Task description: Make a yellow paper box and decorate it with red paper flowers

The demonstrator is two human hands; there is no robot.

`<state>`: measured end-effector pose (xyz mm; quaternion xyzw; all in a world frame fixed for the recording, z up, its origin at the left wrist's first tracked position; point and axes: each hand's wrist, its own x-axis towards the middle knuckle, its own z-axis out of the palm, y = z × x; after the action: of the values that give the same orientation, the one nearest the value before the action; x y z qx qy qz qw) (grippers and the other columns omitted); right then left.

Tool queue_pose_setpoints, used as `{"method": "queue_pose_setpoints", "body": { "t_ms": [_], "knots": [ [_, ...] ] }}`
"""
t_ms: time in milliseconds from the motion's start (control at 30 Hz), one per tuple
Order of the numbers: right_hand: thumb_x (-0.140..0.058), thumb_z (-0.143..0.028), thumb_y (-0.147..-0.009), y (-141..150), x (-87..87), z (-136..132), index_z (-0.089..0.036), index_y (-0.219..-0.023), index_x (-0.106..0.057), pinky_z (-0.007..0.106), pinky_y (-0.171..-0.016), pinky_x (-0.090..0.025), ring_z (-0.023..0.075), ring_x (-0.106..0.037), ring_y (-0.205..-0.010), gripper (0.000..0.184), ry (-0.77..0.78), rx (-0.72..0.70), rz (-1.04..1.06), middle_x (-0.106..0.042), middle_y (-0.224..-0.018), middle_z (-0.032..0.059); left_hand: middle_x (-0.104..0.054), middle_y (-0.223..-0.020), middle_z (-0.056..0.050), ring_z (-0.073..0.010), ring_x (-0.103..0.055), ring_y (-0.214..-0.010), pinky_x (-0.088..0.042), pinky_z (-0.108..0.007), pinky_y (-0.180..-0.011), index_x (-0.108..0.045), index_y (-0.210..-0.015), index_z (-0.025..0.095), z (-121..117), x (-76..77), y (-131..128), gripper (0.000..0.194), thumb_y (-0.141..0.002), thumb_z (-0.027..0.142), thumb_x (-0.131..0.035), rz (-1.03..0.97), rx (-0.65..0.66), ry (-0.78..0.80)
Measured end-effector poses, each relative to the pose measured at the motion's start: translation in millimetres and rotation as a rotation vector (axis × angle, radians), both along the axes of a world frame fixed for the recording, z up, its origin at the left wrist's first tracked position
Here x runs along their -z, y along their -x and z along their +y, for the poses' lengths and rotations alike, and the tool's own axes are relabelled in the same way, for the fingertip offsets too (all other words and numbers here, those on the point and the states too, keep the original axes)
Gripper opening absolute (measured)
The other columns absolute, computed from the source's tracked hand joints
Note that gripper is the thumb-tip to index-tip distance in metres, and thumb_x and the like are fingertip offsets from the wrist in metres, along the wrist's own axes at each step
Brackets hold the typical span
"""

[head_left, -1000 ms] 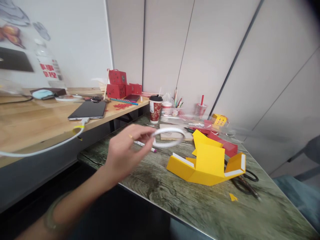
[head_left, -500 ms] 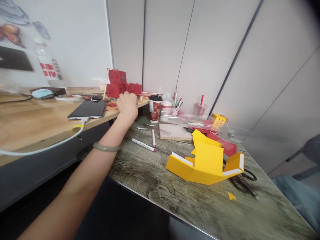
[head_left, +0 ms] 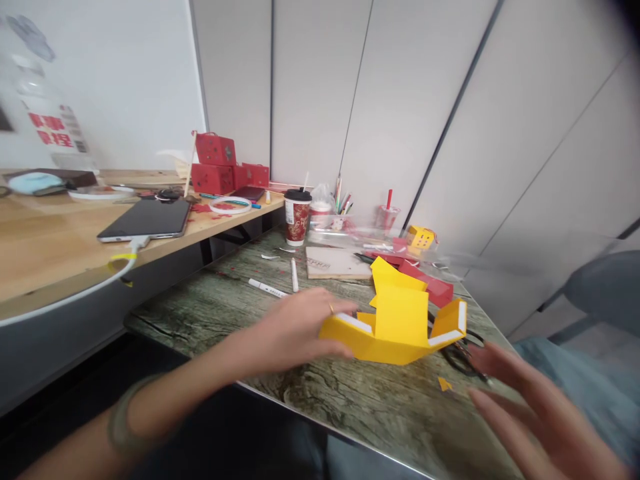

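Observation:
A yellow folded-paper piece [head_left: 403,320], partly shaped into a box with upright flaps and white strips along some edges, sits on the dark wood-grain table [head_left: 300,393]. My left hand [head_left: 305,330], with a ring and a bangle, is at the piece's left end. Its thumb and fingers are apart on either side of that end; whether they touch it I cannot tell. At the lower right, my right hand [head_left: 540,413] is blurred, its fingers spread and holding nothing. Near its fingertips lie black-handled scissors [head_left: 457,357], partly behind the yellow piece.
Two markers [head_left: 294,275] lie behind my left hand, one partly covered. Farther back stand a lidded paper cup [head_left: 298,220] and a flat board [head_left: 333,263]. Red paper boxes [head_left: 214,179], a white ring [head_left: 230,205] and a tablet [head_left: 147,220] rest on the wooden desk at left.
My left hand has left the wooden desk by the red boxes and come down right to the yellow piece. A white ring shows where it was. My right hand has entered from the right.

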<state>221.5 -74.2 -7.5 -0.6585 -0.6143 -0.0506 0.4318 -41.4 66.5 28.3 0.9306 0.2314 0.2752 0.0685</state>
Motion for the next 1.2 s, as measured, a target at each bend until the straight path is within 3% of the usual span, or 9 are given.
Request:
{"method": "queue_pose_setpoints", "body": {
  "t_ms": [67,167,333,500,667,733,833,1000,1200],
  "knots": [
    [-0.056,-0.053,-0.072,-6.2,2.4,13.8,-0.023,-0.128,-0.041,0.046,-0.079,-0.053,0.0294,-0.059,-0.099,0.066,0.005,0.066,-0.054,-0.055,-0.118,0.0111,-0.064,-0.1,-0.005,-0.0163,-0.057,-0.094,-0.048,-0.028,-0.079,-0.054,-0.114,0.021,-12.2,14.3,-3.3,0.033,-0.082,0.029,-0.056,0.038,0.065,-0.052],
    [-0.055,-0.048,-0.075,-4.6,5.6,20.6,-0.024,-0.13,-0.038,0.052,-0.09,-0.045,0.031,-0.051,-0.111,0.062,0.025,0.016,-0.073,-0.048,-0.128,0.0113,-0.064,-0.087,-0.004,-0.0132,-0.057,-0.084,-0.048,-0.024,-0.072,-0.058,-0.107,0.019,-20.8,29.1,-1.9,0.024,-0.088,0.016,-0.043,-0.02,0.114,-0.214],
    [-0.051,-0.041,-0.08,3.1,7.5,9.7,-0.026,-0.128,-0.04,0.034,-0.081,-0.054,0.0267,-0.057,-0.108,0.052,0.009,-0.102,0.199,-0.051,-0.127,0.0094,-0.065,-0.083,-0.003,-0.0128,-0.058,-0.082,-0.049,-0.024,-0.072,-0.057,-0.105,0.017,-31.2,40.6,5.4,0.022,-0.087,0.013,-0.044,-0.056,0.205,-0.364],
    [-0.057,-0.048,-0.073,10.2,3.7,8.7,-0.027,-0.121,-0.045,0.031,-0.08,-0.054,0.0263,-0.062,-0.099,0.054,-0.035,0.066,0.463,-0.051,-0.128,0.0065,-0.064,-0.074,-0.001,-0.0121,-0.059,-0.077,-0.049,-0.022,-0.068,-0.058,-0.1,0.016,-43.8,43.8,5.9,0.017,-0.087,0.017,-0.047,-0.06,0.209,-0.408],
    [-0.062,-0.056,-0.063,8.0,1.2,17.5,-0.023,-0.131,-0.035,0.032,-0.07,-0.057,0.0275,-0.065,-0.09,0.08,-0.027,0.237,0.587,-0.053,-0.123,0.0129,-0.062,-0.07,-0.002,-0.0117,-0.059,-0.075,-0.05,-0.022,-0.072,-0.059,-0.097,0.014,-54.0,49.1,4.6,0.016,-0.087,0.018,-0.047,-0.065,0.246,-0.435],
    [-0.059,-0.059,-0.065,3.5,1.5,18.0,-0.022,-0.13,-0.037,0.033,-0.063,-0.057,0.0276,-0.067,-0.083,0.079,0.018,0.282,0.524,-0.063,-0.105,0.0119,-0.062,-0.07,-0.003,-0.0118,-0.059,-0.075,-0.05,-0.023,-0.073,-0.059,-0.099,0.014,-55.9,51.5,4.7,0.018,-0.088,0.018,-0.046,-0.072,0.258,-0.439],
    [-0.05,-0.061,-0.07,-2.1,4.6,14.7,-0.022,-0.116,-0.052,0.035,-0.056,-0.056,0.0276,-0.068,-0.072,0.061,0.058,0.368,0.204,-0.069,-0.081,0.0075,-0.064,-0.07,-0.004,-0.0119,-0.06,-0.076,-0.051,-0.023,-0.074,-0.056,-0.107,0.014,-56.5,53.3,4.8,0.024,-0.09,0.018,-0.041,-0.113,0.262,-0.437],
    [-0.045,-0.048,-0.081,1.6,13.6,7.2,-0.026,-0.11,-0.056,0.028,-0.054,-0.055,0.0231,-0.069,-0.077,0.038,0.006,0.315,-0.203,-0.07,-0.097,0.0039,-0.068,-0.078,-0.005,-0.0141,-0.061,-0.083,-0.049,-0.028,-0.083,-0.055,-0.11,0.011,-53.6,54.8,4.2,0.026,-0.09,0.017,-0.04,-0.166,0.27,-0.396],
    [-0.045,-0.029,-0.084,17.2,12.6,5.1,-0.025,-0.107,-0.055,0.032,-0.084,-0.049,0.0201,-0.065,-0.089,0.025,-0.086,0.097,-0.287,-0.065,-0.105,0.0025,-0.064,-0.111,-0.007,-0.0217,-0.055,-0.104,-0.044,-0.041,-0.093,-0.05,-0.119,0.014,-43.8,64.0,7.7,0.034,-0.085,0.019,-0.046,-0.088,0.174,-0.302]
  ]
}}
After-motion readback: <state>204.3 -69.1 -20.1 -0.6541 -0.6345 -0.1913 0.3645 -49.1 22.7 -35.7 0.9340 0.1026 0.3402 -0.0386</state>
